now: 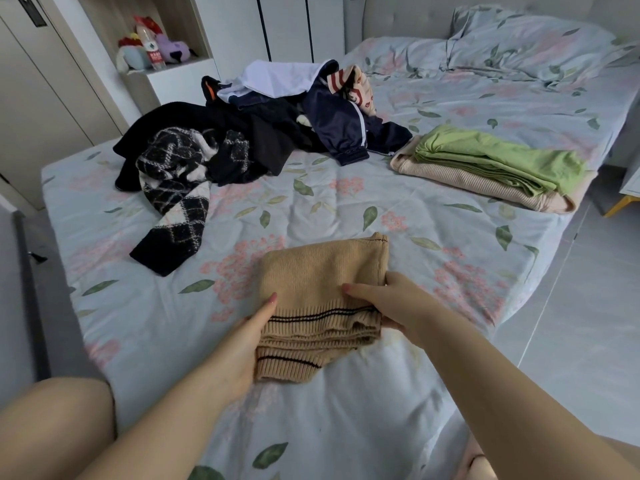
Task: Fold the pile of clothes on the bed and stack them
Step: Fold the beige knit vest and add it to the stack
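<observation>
A folded tan sweater (322, 278) with dark stripes at its ribbed hem sat at 6 o'clock in the view, over the near part of the flowered bed (346, 209). Whether it rested on the sheet or was held just above it could not be told. The left grip (239, 344), a bare hand, held the sweater's left edge with the thumb on top and the fingers tucked beneath. The right grip (391, 303) clasped the right edge, its thumb lying across the knit and its fingers curled round the side.

At 11 o'clock lay the unfolded pile (263, 133): a black-and-white argyle knit (176, 188) trailed toward the near side, a navy jacket (343, 129) with white stripes spread toward 12 o'clock, and a white garment (277, 77) sat on top.

At 2 o'clock, well apart from the sweater, a folded green garment (491, 161) rested on a folded beige ribbed garment (460, 185) near the bed's right edge. A pillow (519, 39) lay at the far end at 1 o'clock. Plush toys (173, 50) stood in a shelf niche at 10 o'clock.
</observation>
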### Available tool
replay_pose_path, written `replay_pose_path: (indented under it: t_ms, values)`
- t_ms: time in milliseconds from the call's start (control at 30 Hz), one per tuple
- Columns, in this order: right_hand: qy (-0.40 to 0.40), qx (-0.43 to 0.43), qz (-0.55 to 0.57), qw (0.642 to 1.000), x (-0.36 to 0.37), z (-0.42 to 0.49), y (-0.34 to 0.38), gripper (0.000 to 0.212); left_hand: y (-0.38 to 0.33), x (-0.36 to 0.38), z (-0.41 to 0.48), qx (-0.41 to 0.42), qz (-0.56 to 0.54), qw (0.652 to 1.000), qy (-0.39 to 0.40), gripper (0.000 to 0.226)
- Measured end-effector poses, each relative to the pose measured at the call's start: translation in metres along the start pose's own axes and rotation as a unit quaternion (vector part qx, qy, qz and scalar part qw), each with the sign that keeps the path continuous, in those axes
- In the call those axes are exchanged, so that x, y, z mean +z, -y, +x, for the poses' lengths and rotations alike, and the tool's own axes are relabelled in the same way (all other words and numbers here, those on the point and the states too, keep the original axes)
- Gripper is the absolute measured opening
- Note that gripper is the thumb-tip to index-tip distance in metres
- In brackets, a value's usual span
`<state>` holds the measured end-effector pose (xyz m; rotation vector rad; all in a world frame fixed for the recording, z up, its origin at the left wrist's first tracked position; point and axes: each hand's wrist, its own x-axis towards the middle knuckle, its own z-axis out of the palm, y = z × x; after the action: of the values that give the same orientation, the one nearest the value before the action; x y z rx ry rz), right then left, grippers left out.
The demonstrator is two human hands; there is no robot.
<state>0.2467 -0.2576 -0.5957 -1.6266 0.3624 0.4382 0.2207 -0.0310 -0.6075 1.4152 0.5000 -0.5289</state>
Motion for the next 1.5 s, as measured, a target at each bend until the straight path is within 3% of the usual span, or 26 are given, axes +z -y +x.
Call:
replay_pose_path:
  t_ms: [133, 233, 467, 600, 733, 867, 1033, 1267, 1400, 1500]
  values:
    - [-0.036, 0.008, 0.159, 0.987, 0.001, 0.004, -0.002, 0.076, -0.014, 0.000, 0.016, -0.053, -0.028, 0.998, 0.025, 0.056]
    - [0.008, 0.012, 0.228, 0.974, 0.000, 0.008, -0.002, 0.089, -0.017, 0.000, 0.023, -0.038, -0.040, 0.998, 0.019, 0.057]
    - [0.061, -0.056, 0.294, 0.952, -0.015, 0.015, 0.005, 0.059, -0.043, 0.001, 0.037, 0.083, -0.072, 0.992, 0.067, 0.058]
    - [0.099, -0.087, 0.328, 0.935, -0.042, 0.010, 0.018, 0.046, -0.073, 0.031, 0.053, 0.103, -0.093, 0.983, 0.117, 0.051]
    - [0.011, -0.095, 0.353, 0.931, -0.068, 0.012, 0.022, 0.027, -0.096, 0.077, 0.077, 0.125, -0.076, 0.979, 0.144, 0.048]
    - [-0.080, -0.087, 0.382, 0.917, -0.099, 0.020, 0.023, 0.021, -0.110, 0.126, 0.104, 0.147, -0.037, 0.975, 0.165, 0.040]
    - [-0.159, -0.094, 0.381, 0.906, -0.139, 0.034, 0.018, 0.016, -0.113, 0.184, 0.146, 0.158, 0.017, 0.971, 0.177, 0.024]
    - [-0.245, -0.073, 0.406, 0.877, -0.188, 0.053, -0.007, 0.027, -0.123, 0.255, 0.187, 0.203, 0.146, 0.945, 0.209, 0.034]
    - [-0.279, -0.090, 0.384, 0.875, -0.199, 0.064, -0.014, 0.031, -0.119, 0.273, 0.206, 0.279, 0.286, 0.907, 0.133, 0.045]
    - [-0.313, -0.095, 0.326, 0.887, -0.199, 0.070, -0.014, 0.037, -0.115, 0.272, 0.213, 0.276, 0.348, 0.893, 0.071, 0.060]
